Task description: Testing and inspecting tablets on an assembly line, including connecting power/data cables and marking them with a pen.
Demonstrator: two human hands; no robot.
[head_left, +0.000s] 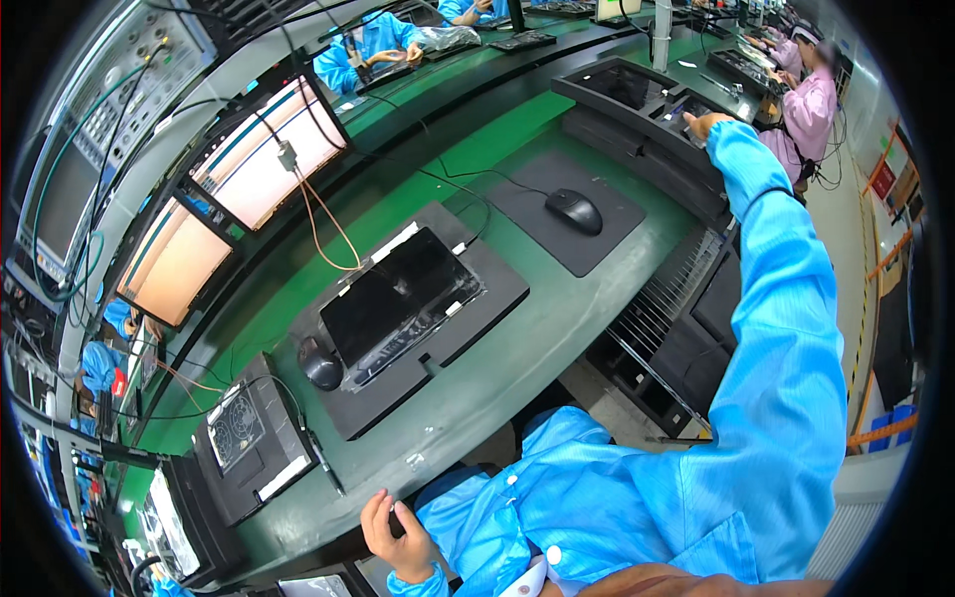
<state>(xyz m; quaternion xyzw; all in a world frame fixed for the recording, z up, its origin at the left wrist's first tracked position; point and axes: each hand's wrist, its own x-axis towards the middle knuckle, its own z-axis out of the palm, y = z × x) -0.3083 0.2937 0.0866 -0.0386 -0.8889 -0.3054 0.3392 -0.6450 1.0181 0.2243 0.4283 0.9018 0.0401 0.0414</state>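
My right hand (pixel 708 125) reaches far out to the upper right. Its fingers are bent at a dark panel (pixel 686 105) lying in a black foam tray (pixel 637 139), and what they grip is partly hidden. Low in front of the table, my left hand (pixel 398 539) is raised with loosely curled fingers, a gap beside the thumb, and nothing visible in it. Between the hands, a black flat screen unit (pixel 403 298) with clear film along its near edge rests on a dark foam pad (pixel 477 343).
A black mouse (pixel 575 211) sits on a mouse pad (pixel 557 234); another mouse (pixel 320 363) stands left of the screen unit. Two lit monitors (pixel 267 149) are at the back left. A pen (pixel 324 463) lies beside a second foam pad (pixel 239 497). A wire rack (pixel 667 308) stands below. Co-workers sit beyond.
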